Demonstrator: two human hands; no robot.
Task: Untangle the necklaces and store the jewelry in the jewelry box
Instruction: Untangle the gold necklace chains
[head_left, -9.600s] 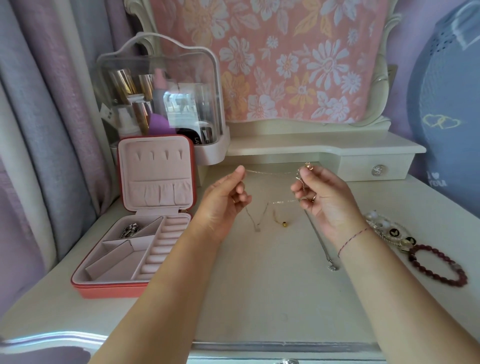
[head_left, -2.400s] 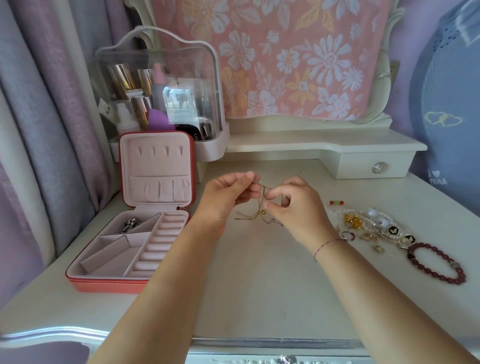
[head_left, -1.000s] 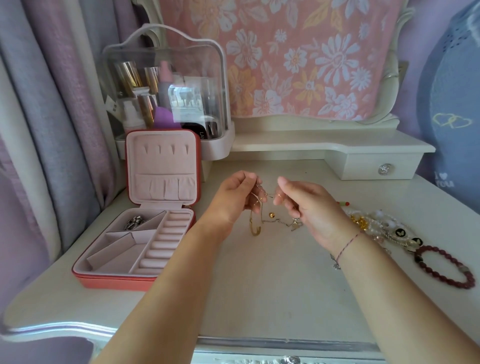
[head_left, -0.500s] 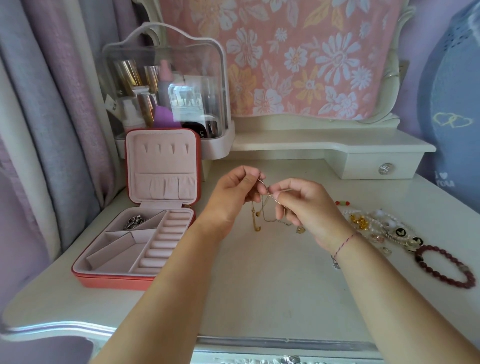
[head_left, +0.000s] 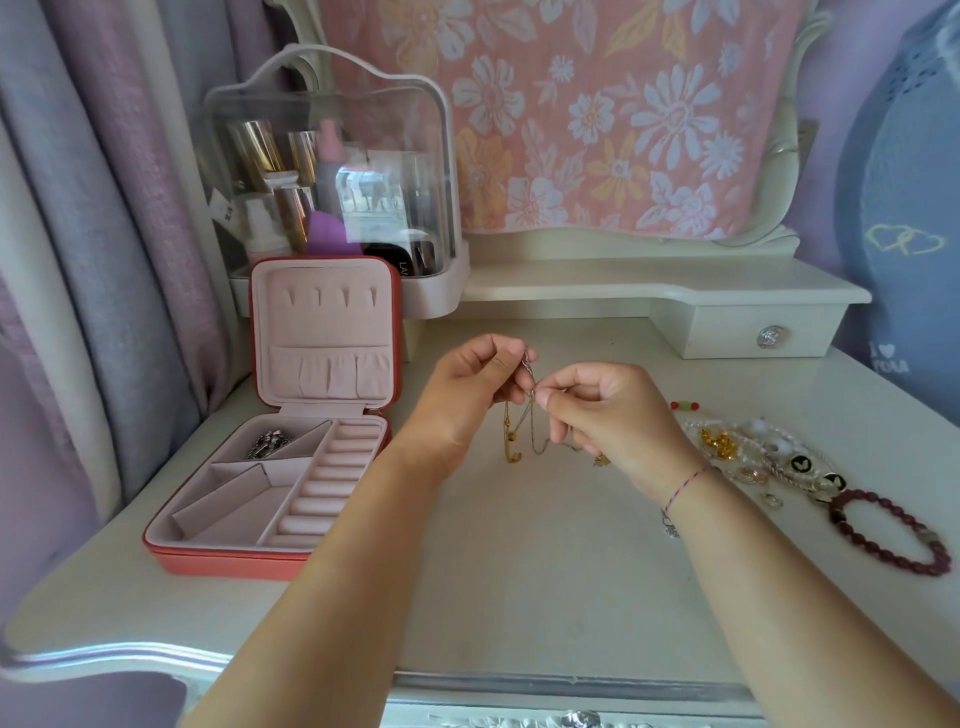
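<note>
Dressing table (head_left: 519, 582): cream top with curtains at its left and a floral cloth behind; I am working over its middle.
Tangled necklaces (head_left: 525, 434): thin gold and silver chains, lifted off the middle of the top. The loops and small pendants dangle, and I judge their weight helps open the knot.
Left hand (head_left: 462, 395): fingers curled, thumb and fingertips pinching the chains at their top, which I read as the anchor.
Right hand (head_left: 608, 410): pinches a strand just beside the left's pinch, with the lower fingers curled round a trailing end. I take it to be picking one chain free.
Jewelry box (head_left: 270, 558): open near the left edge with the lid upright. A silver piece (head_left: 267, 442) lies in its back-left compartment.
Loose jewelry (head_left: 769, 460): heaped toward the right edge and not yet stored, with a red bead bracelet (head_left: 888, 530) nearer the front.
In the way: only the knot itself, by my reading. A clear cosmetics case (head_left: 332, 171) stands behind the box lid, well apart from my hands.
</note>
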